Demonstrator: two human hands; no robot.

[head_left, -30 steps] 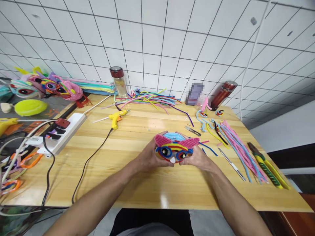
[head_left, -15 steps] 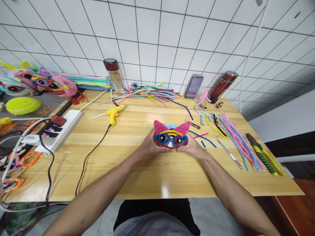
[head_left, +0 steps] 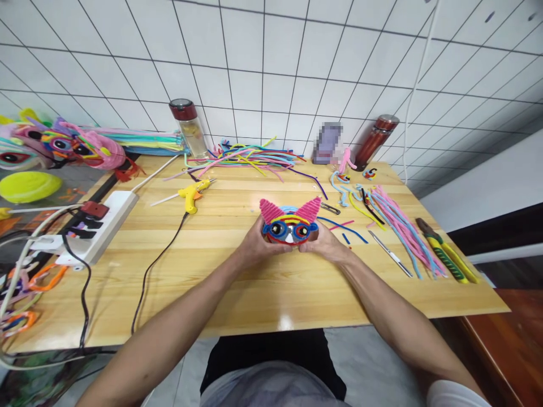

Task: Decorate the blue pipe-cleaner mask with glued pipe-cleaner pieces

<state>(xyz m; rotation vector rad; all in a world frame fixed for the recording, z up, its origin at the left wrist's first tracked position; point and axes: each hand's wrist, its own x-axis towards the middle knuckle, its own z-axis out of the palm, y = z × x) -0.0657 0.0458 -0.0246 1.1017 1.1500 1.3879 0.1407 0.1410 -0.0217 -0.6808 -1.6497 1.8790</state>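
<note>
Between my two hands is a pipe-cleaner animal head, with pink pointed ears, blue-ringed black eyes, a white nose and red and yellow bands. Its face is turned toward me, over the middle of the wooden table. My left hand wraps around its left side, thumb along the lower edge. On the other side my right hand grips it in the same way, the thumbs nearly meeting below the nose. The fingers behind the head are hidden. Just right of it lie a hair clip and blue pipe cleaners.
A yellow glue gun and a white power strip lie to the left. Loose pipe cleaners line the wall by a glass bottle. Rightward are a pen-like knife, pliers and a red flask.
The camera view has shifted slightly, so the table items sit a little further left in the picture. Both hands keep their hold on the animal head, its ears now appearing slightly more upright.
</note>
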